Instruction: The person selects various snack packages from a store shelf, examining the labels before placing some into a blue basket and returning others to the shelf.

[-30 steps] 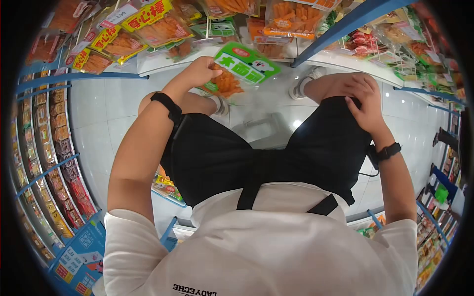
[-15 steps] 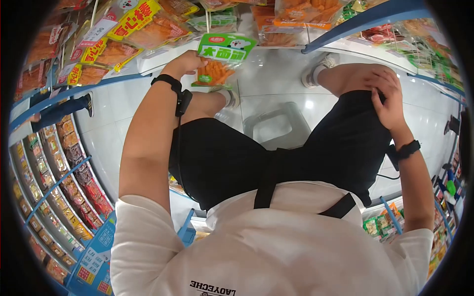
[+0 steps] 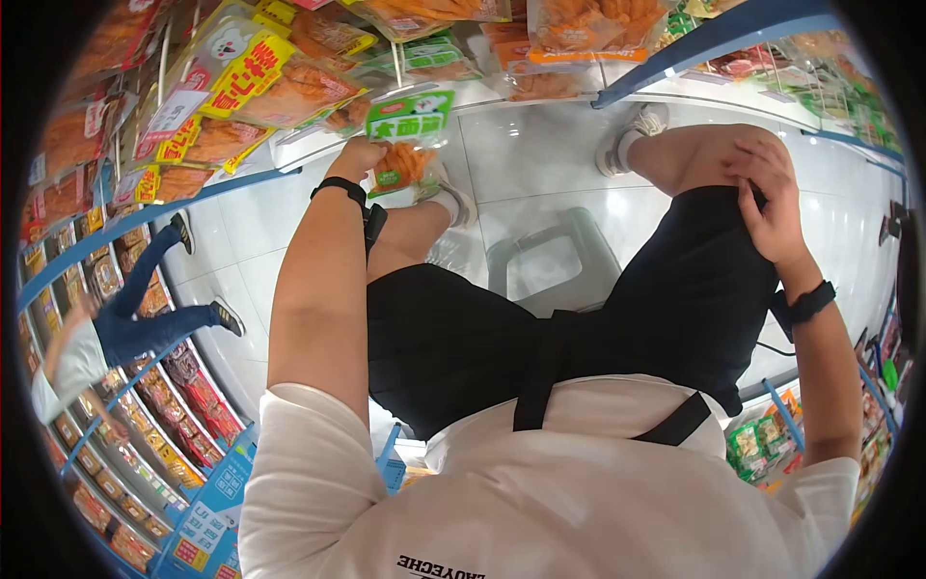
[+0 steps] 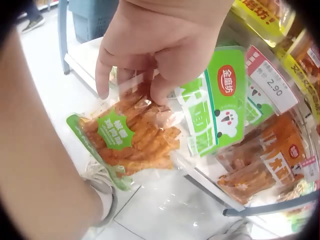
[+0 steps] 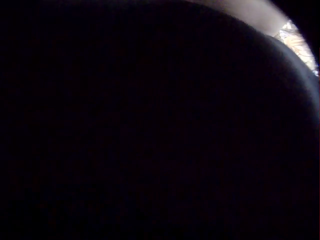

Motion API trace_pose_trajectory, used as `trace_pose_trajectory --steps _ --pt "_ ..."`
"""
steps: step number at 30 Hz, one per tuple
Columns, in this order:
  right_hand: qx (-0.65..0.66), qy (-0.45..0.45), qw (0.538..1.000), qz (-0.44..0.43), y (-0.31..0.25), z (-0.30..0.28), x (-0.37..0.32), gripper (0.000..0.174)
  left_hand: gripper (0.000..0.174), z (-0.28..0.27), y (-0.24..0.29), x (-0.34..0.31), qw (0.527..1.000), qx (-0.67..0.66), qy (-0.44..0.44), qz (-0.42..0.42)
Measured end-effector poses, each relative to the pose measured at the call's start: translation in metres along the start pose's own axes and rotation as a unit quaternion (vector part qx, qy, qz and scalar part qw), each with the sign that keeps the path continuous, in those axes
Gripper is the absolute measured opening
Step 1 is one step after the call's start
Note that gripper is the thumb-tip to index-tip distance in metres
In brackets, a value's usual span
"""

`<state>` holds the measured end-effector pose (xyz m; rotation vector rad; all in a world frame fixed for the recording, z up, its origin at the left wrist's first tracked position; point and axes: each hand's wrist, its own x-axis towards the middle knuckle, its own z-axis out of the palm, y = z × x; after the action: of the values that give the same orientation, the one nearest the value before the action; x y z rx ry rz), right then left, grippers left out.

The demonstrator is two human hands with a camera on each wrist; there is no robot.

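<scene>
My left hand pinches the side edge of a snack bag, which has a green printed top and a clear window over orange-brown strips. In the left wrist view the thumb and fingers grip the clear plastic of the bag, and its green label faces the camera. The bag hangs in front of the lower shelf, beside similar green bags. My right hand rests on the right knee, fingers extended and holding nothing. The right wrist view is almost wholly dark.
Yellow-labelled snack bags hang on hooks at upper left, with a price tag beside the green bags. Blue rails edge the racks. Below me is a grey stool. Another person in jeans stands at the left.
My left hand has drawn the bag left and closer to the left shin, turning it more upright. The right hand stays on the knee. Another person has come into view at left.
</scene>
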<state>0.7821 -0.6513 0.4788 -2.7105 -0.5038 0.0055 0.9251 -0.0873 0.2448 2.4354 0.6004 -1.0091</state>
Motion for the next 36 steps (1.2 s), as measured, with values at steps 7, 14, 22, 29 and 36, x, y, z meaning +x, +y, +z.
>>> trace_pose_trajectory --steps 7,14,22,29,36 --pt "-0.004 -0.012 1.000 0.005 0.001 0.002 0.006 0.016 0.024 0.010 -0.018 0.077 0.981 -0.062 0.042 0.178" --pt "-0.002 -0.030 1.000 0.001 0.002 0.003 0.010 0.016 0.033 0.011 0.013 0.036 0.984 -0.175 -0.011 -0.045" --pt "-0.004 -0.035 0.999 0.003 0.000 0.001 0.011 0.016 0.032 0.004 0.020 0.029 0.991 -0.114 -0.063 0.037" --pt "-0.004 -0.039 0.999 0.002 -0.005 0.001 0.014 0.016 0.035 0.014 0.021 0.031 0.980 -0.193 -0.015 0.056" --pt "-0.003 -0.035 0.999 0.009 -0.002 0.001 0.010 0.016 0.041 0.022 0.008 0.052 0.964 -0.264 -0.030 0.027"
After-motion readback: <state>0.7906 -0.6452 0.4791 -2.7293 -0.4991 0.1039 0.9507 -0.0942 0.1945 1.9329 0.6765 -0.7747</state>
